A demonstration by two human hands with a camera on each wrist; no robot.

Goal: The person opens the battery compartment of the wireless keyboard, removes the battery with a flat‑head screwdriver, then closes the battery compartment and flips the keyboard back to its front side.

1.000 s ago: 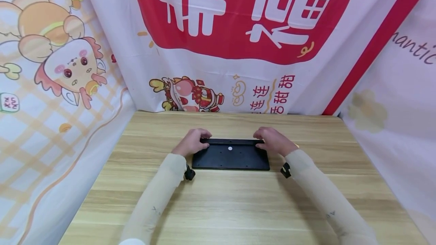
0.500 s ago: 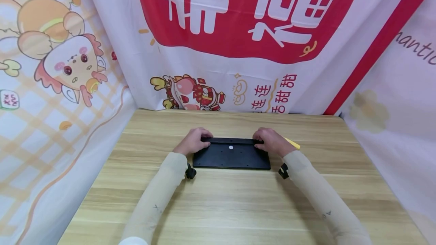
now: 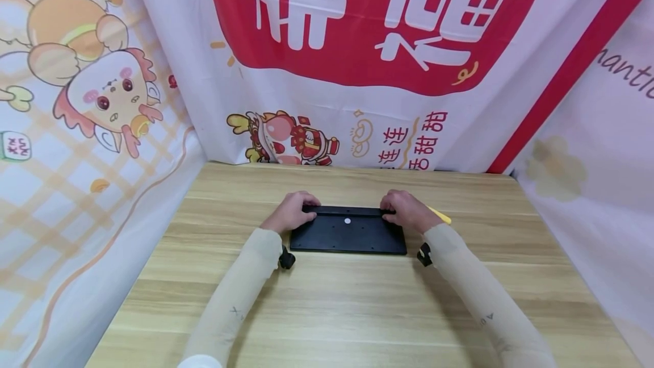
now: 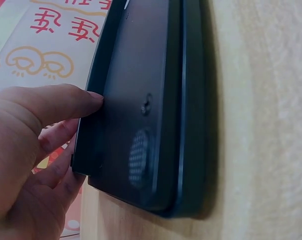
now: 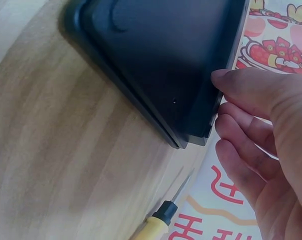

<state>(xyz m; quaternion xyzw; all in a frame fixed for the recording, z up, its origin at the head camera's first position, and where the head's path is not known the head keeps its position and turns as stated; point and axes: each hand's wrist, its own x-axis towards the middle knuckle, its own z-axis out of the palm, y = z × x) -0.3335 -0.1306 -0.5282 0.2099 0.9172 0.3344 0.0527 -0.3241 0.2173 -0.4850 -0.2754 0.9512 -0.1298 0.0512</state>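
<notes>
A flat black keyboard [image 3: 347,237] lies underside up on the wooden table, with small screw holes, a white round dot and a raised strip along its far edge. At the far left corner my left hand [image 3: 293,212] pinches this strip, thumb on the near side and fingers behind. My right hand [image 3: 407,212] grips the same strip at the far right corner in like manner. A textured rubber foot [image 4: 139,159] and a gap along the keyboard's side show in the left wrist view. Beyond the right hand lies a screwdriver [image 5: 163,216] with a yellow handle and black collar.
The wooden table [image 3: 337,311] runs up to a printed cloth [image 3: 327,87] hanging at the back. More cloth hangs on the left [image 3: 97,197] and right [image 3: 587,197] sides. The yellow screwdriver handle sits close to the right wrist.
Both hands stay at the keyboard's far corners. The right fingers have curled slightly closer on the strip, and more of the yellow screwdriver handle shows. The head view has shifted a little.
</notes>
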